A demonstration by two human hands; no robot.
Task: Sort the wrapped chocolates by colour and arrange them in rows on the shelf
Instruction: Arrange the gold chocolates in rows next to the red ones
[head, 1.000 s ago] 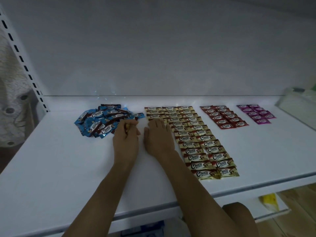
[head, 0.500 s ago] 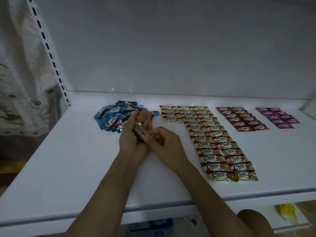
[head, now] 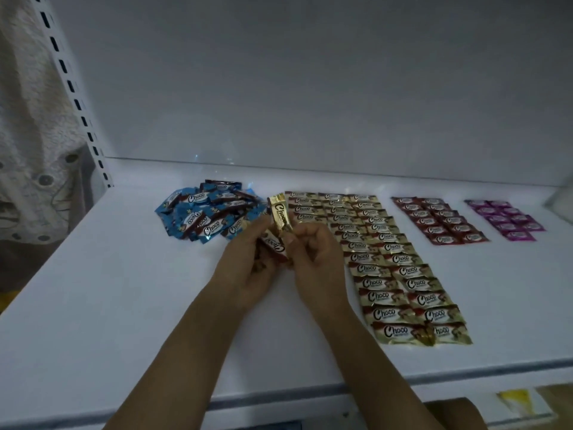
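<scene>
Above the shelf (head: 124,305), the right hand (head: 313,259) pinches an upright gold chocolate (head: 280,217) reading "Choco"; the left hand (head: 248,268) grips others beside the blue pile (head: 204,217).

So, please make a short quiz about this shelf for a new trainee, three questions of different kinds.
1. True or false: the blue chocolates lie in neat rows.
2. Which colour group has the most pieces laid out? A red, B gold, C purple.
3. Fill in: the right hand lifts one ____ chocolate upright.

Key:
1. False, they form a loose pile.
2. B, the gold rows outnumber the red rows and the purple rows.
3. Gold: the gold chocolate. The left hand holds more pieces.
</scene>
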